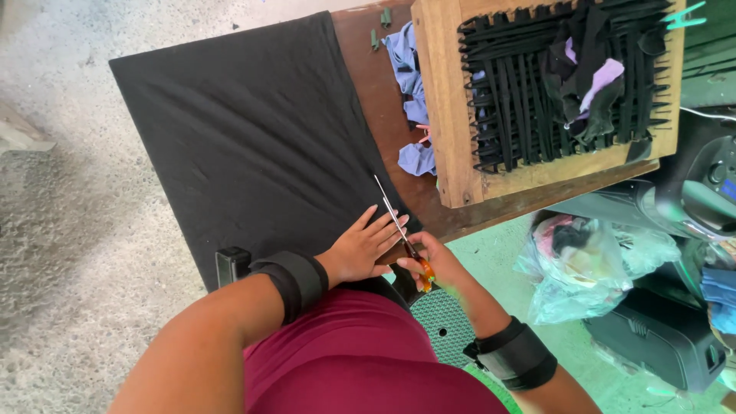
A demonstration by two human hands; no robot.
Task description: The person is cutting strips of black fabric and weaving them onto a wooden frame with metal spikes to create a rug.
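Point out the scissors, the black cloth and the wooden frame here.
scissors [392, 215]: head view, on the blades above the right hand.
black cloth [253, 130]: head view, on its flat middle.
wooden frame [445, 100]: head view, on its left wooden side.

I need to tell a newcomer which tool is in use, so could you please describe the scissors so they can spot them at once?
Find the black cloth spread over the wooden table. At its near right edge, the right hand holds the scissors, beside the flat left hand. Orange handles and thin silver blades set them apart.
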